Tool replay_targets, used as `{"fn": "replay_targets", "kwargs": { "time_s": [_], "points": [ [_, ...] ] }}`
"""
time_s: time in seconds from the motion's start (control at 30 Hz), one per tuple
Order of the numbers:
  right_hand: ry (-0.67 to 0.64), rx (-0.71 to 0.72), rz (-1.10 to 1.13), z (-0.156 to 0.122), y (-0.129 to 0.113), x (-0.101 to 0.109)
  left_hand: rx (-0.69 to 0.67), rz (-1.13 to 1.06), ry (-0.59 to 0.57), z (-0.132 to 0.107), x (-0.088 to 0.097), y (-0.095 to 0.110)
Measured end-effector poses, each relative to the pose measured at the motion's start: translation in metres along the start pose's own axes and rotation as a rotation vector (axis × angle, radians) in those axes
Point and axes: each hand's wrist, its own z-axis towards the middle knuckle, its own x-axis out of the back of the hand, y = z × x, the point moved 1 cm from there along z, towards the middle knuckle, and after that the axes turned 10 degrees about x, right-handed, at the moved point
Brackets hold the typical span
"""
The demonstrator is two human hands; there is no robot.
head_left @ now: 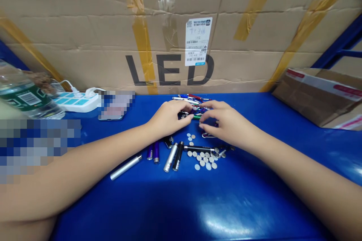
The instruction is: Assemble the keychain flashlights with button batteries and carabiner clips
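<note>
My left hand point(174, 118) reaches over the near side of a pile of small metal tubes, its thumb and forefinger curved with a gap between them. Facing it, my right hand point(223, 120) has its fingers bent and spread at the pile's right side. Between the fingertips lie a green tube point(197, 117) and other shiny pieces, partly hidden. Closer to me are a silver penlight tube point(171, 157), a black tube point(178, 156), purple tubes point(156, 153) and a black tube lying crosswise point(199, 148). Several button cells point(207, 158) are scattered beside them.
A loose silver tube point(126, 167) lies left on the blue table point(181, 203). Further left are a phone point(114, 107), a white power strip point(80, 101) and a water bottle point(26, 94). A large cardboard box point(98, 45) walls the back; a smaller carton point(316, 98) stands right.
</note>
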Motion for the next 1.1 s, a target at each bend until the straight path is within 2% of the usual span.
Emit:
{"fn": "replay_targets", "kwargs": {
  "time_s": [0.1,0.23,0.43,0.9,1.1],
  "points": [
    [-0.117,0.007,0.007,0.001,-0.002,-0.005,0.005,-0.006,-0.002,0.001,-0.001,0.0],
    [-0.087,0.012,0.077,0.008,-0.012,-0.009,0.011,-0.002,-0.013,0.001,-0.001,0.002],
    [-0.154,-0.097,0.102,0.018,-0.028,-0.017,0.033,-0.002,-0.023,0.001,0.0,0.002],
    [-0.266,-0.147,0.055,0.016,-0.026,-0.015,-0.012,-0.03,-0.011,0.001,-0.003,-0.001],
    [-0.246,-0.135,-0.026,0.014,-0.024,-0.009,-0.046,-0.021,-0.003,0.001,-0.003,-0.001]
  ]
}}
